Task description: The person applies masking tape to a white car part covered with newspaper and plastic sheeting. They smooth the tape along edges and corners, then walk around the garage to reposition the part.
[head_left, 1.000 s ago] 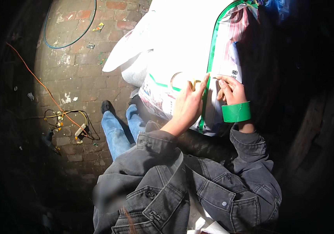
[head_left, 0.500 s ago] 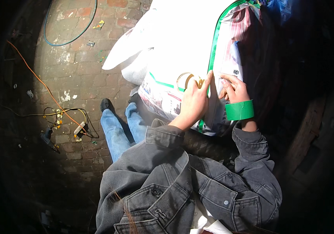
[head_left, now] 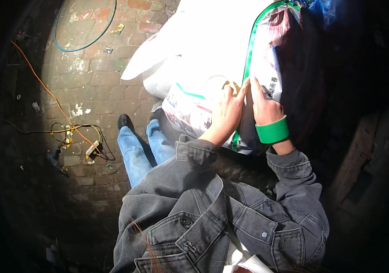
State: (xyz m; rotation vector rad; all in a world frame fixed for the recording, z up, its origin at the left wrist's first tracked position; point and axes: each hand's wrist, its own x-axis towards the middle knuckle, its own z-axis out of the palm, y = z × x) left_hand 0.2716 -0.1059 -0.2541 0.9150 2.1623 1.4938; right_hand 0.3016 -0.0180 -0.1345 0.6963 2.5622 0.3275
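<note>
A large white wrapped bundle [head_left: 203,54] with printed patches fills the top middle, its top washed out by light. A green tape strip [head_left: 251,45] runs down its right part, and a shorter green strip lies to the left. My left hand [head_left: 225,111] is closed round a pale ring-shaped roll [head_left: 225,84], its rim partly lost in glare; one digit reaches to the strip. Opposite it, my right hand [head_left: 267,110] lies on the bundle with the index finger stretched out beside the strip; its other fingers are partly hidden. A green tape roll [head_left: 272,130] encircles my right wrist.
An orange cord [head_left: 44,84] and tangled cables [head_left: 92,132] lie on the brick floor [head_left: 103,86] at left, near a dark power tool [head_left: 55,159]. A blue hose [head_left: 83,48] curves at upper left. Someone's jeans-clad legs [head_left: 133,152] stand beside the bundle. The right side is dark.
My right hand has turned and moved slightly left; its bent fingers have given way to an outstretched index finger along the strip. My left hand stays nearly in place.
</note>
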